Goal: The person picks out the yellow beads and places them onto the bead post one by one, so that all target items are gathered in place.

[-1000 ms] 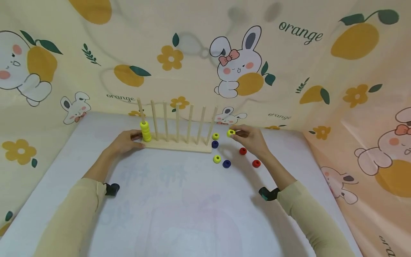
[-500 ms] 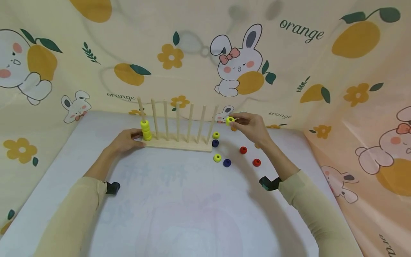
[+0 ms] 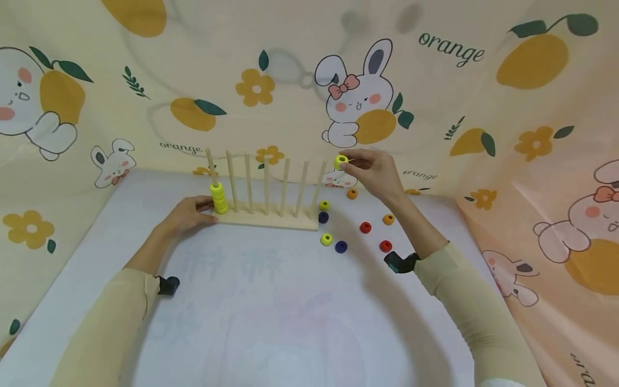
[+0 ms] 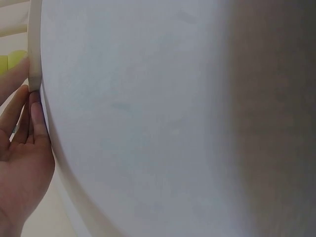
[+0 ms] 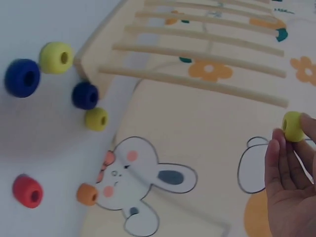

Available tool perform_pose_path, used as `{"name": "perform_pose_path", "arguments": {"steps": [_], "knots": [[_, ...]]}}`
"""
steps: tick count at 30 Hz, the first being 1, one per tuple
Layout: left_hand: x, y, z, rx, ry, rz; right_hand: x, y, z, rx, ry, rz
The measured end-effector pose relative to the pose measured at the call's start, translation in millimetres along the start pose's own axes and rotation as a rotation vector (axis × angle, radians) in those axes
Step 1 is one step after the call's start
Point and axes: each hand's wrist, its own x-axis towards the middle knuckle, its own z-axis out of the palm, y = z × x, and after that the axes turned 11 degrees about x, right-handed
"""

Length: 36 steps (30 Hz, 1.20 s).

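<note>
While left hand [image 3: 188, 212] is gripping wooden peg rack [image 3: 268, 220] by left end, right hand [image 3: 377, 172] is pinching 1 yellow bead [image 5: 293, 127] right of rightmost peg [image 3: 317, 188]; likely feeling light, hard, slick, sides offering best hold.

- Grips with the left hand [image 3: 189, 214].
- Pinches between thumb [image 3: 351, 170] and fingers [image 3: 361, 153] of the right hand [image 3: 379, 173], higher than the left.
- Slants left forearm [image 3: 150, 249] and right forearm [image 3: 420, 231] outward behind the hands.
</note>
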Motion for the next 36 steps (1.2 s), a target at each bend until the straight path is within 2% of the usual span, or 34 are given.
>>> {"name": "perform_pose_path", "arguments": {"steps": [6,12,23,29,36], "knots": [[-0.5,-1.1,5.3,-0.01,-0.011,-0.01,6.3,-10.8,3.8,0.015,0.005,0.001],[-0.9,-0.1,6.5,0.006,0.006,-0.015,15.5,-23.2,14.2,0.032,-0.001,-0.024],[-4.7,1.8,1.6,0.0,0.005,-0.016,36.7,-42.9,51.2,0.092,-0.111,-0.091],[-1.4,0.6,2.2,-0.009,-0.003,0.002,43.5,-44.9,66.0,0.118,-0.135,-0.081],[0.8,0.6,0.0,0.007,0.006,-0.014,57.5,-49.9,85.3,0.109,-0.173,-0.146]]}}
